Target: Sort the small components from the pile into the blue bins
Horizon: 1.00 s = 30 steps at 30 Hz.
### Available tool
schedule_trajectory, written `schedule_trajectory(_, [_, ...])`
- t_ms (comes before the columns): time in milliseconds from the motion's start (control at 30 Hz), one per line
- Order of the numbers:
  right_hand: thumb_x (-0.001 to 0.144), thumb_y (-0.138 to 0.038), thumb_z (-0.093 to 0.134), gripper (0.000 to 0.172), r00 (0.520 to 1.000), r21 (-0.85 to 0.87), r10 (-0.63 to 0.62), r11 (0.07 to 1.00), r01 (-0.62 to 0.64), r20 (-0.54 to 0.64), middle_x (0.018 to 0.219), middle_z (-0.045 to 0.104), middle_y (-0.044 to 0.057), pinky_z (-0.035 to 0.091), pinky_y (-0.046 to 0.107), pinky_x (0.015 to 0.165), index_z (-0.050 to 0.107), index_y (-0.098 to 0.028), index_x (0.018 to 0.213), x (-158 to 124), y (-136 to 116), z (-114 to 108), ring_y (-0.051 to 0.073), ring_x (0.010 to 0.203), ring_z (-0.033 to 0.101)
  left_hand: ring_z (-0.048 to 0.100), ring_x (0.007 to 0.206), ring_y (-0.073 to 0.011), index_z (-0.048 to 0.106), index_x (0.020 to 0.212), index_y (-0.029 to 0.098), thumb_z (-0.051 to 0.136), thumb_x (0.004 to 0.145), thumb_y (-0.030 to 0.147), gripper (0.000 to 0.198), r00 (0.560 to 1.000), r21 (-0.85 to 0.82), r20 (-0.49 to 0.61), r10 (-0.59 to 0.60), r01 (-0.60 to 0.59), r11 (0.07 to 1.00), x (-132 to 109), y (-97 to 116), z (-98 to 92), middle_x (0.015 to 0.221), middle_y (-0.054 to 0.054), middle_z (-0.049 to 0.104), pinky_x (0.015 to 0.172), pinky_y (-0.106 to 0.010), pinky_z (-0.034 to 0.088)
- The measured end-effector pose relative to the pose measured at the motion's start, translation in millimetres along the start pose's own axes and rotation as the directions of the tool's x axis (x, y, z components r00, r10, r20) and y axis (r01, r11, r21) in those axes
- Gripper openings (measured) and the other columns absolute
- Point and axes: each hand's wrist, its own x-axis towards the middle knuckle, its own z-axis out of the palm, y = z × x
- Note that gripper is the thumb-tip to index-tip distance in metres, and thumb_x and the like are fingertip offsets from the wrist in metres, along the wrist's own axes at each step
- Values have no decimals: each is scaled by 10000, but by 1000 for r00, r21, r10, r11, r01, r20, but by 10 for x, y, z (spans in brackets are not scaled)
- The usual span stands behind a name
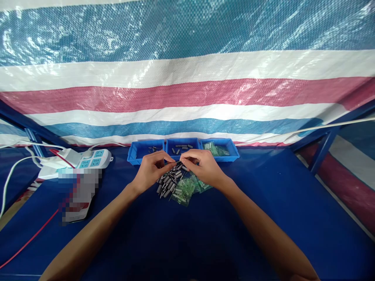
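Observation:
Both hands meet over a pile of small parts, fingertips almost touching. My left hand is closed in a pinch, and so is my right hand. A thin dark piece spans the gap between their fingertips; its exact kind is too small to tell. Below them lie grey cylindrical parts mixed with thin metal pins. Small clear green bags with pale pieces inside lie beside the pile, partly under my right hand.
Behind the hands stand three blue bins: the left bin holds a few thin pins, the middle bin grey cylinders, the right bin green bags. Left on the blue table are a power strip, a phone and a red cable.

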Motion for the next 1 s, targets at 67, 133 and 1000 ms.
schedule_trajectory(67, [907, -194, 498, 210, 1000, 15, 3, 1000, -3, -12, 716, 614, 27, 399, 242, 578, 670, -152, 796, -2, 1, 2, 115, 612, 527, 443, 517, -70, 688, 795, 152, 682, 813, 293, 142, 1000, -1, -3, -4, 4, 1000, 1, 3, 0, 779, -46, 645, 468, -224, 344])
schedule_trajectory(133, [903, -196, 503, 196, 999, 35, 7, 999, -6, -32, 729, 622, 29, 407, 241, 581, 665, -154, 801, -5, 3, 4, 117, 618, 536, 458, 527, -75, 689, 787, 152, 684, 811, 291, 142, 1000, -5, -7, -1, 1, 1000, 2, 6, 0, 778, -48, 649, 471, -224, 349])
schedule_trajectory(1000, [901, -225, 506, 198, 999, 76, 37, 996, -35, -24, 728, 643, 41, 424, 241, 585, 661, -151, 805, -5, 3, 11, 125, 621, 551, 451, 512, -77, 691, 785, 145, 676, 816, 315, 174, 1000, -1, -7, 14, -14, 1000, 8, 9, -2, 764, -60, 652, 456, -218, 351])
